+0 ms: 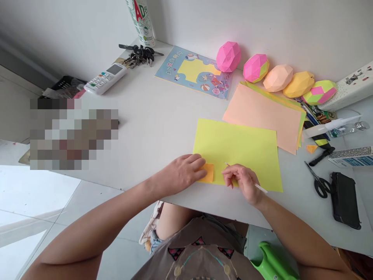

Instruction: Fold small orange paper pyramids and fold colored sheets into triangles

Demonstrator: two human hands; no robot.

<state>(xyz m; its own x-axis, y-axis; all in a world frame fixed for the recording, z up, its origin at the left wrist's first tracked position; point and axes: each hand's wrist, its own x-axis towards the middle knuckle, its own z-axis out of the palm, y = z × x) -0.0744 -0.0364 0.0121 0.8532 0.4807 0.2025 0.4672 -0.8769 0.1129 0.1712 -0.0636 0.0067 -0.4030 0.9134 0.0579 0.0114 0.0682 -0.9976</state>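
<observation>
A bright yellow sheet of paper (239,144) lies on the white table near its front edge. On the sheet's lower left part rests a small orange paper piece (208,173). My left hand (186,171) lies palm down over the left end of that piece, fingers pressing on it. Over the sheet, right of the orange piece, my right hand (241,179) holds a thin white pen (261,188); its tip points up and left, and the orange piece is not touched by it.
Behind the sheet are stacked coloured papers (262,112), a blue paper pack (195,74) and several faceted paper eggs (229,56). Scissors (319,184) and a black phone (345,200) lie right. Keys (141,54) and a white handset (105,79) sit back left.
</observation>
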